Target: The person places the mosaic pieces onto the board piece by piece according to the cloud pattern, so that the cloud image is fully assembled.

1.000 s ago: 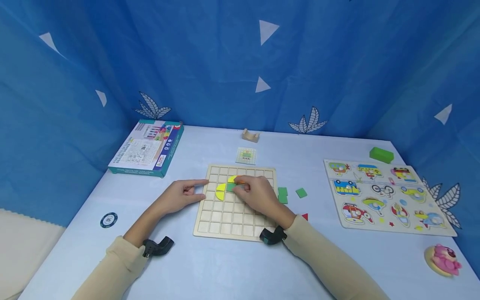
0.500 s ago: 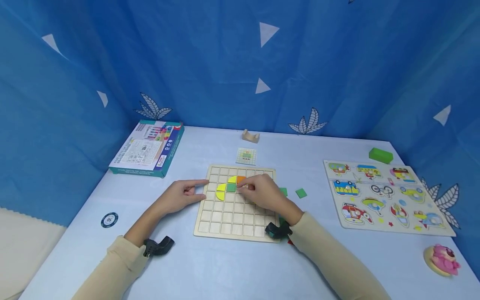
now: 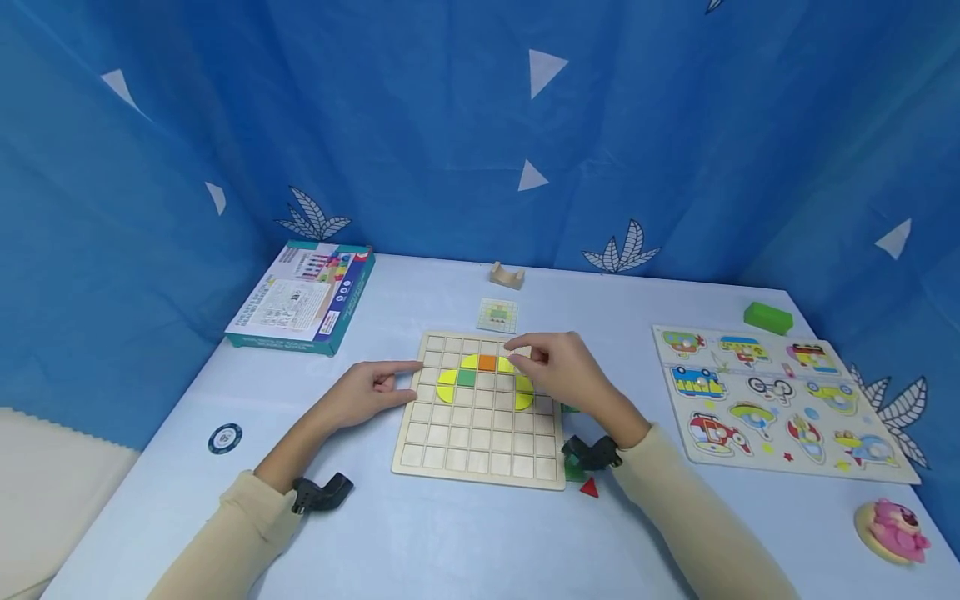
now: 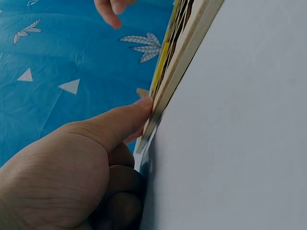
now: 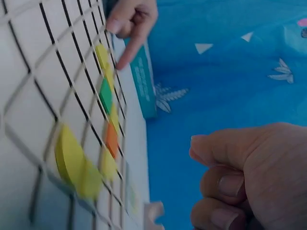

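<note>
A square wooden grid board (image 3: 480, 477) lies on the table. My left hand (image 3: 363, 393) touches its left edge with thumb and forefinger, which stand apart; the thumb (image 4: 129, 120) presses on the side in the left wrist view. Over the board's upper right hovers my right hand (image 3: 570, 371), thumb and forefinger parted, nothing seen between them. Yellow curved pieces (image 3: 446, 387) form the left of an arch, with more yellow pieces (image 3: 524, 401) on the right. A green square (image 3: 466, 378) and an orange square (image 3: 487, 362) sit in cells between them.
A patterned card (image 3: 497, 315) and a wooden stand (image 3: 507, 276) lie behind the board. Green pieces (image 3: 575, 472), partly under my right wrist, and a red triangle (image 3: 589, 487) lie at its right. A box (image 3: 300, 300) stands left, a vehicle puzzle (image 3: 678, 454) right.
My right hand has moved right and slightly up from the middle of the board, uncovering yellow pieces on the right side. My left hand stays at the board's edge. The head view shifts slightly.
</note>
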`<state>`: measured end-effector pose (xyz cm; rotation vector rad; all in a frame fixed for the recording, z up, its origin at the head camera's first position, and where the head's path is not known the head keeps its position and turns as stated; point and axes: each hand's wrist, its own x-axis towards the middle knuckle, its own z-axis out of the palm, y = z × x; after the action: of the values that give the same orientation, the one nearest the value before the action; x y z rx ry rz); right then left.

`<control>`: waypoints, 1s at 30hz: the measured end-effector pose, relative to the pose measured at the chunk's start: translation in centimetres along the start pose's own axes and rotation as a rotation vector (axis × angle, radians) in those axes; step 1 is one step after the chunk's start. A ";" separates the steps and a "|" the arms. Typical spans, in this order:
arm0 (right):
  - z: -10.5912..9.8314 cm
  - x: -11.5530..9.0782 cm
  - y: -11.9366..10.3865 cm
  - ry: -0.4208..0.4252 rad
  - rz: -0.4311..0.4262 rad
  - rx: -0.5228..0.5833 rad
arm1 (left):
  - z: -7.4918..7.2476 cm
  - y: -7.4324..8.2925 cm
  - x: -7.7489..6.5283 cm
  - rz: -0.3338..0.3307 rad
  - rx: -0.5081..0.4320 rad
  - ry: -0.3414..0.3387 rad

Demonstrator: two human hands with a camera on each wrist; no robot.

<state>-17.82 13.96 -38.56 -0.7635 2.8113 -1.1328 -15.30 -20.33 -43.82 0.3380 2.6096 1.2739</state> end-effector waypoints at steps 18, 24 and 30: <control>-7.0 -7.2 8.5 -0.042 0.201 -0.187 | -0.2 0.1 -0.2 -0.001 0.016 0.013; -6.9 -7.5 9.5 -0.095 0.227 -0.176 | 0.1 0.1 -0.2 0.013 0.018 0.006; -6.6 -7.7 9.8 -0.087 0.235 -0.169 | 0.1 0.2 -0.1 0.013 0.027 0.007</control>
<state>-16.50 27.73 -41.36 -0.4596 2.8541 -0.8156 -15.16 -20.17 -43.71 0.3558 2.6367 1.2472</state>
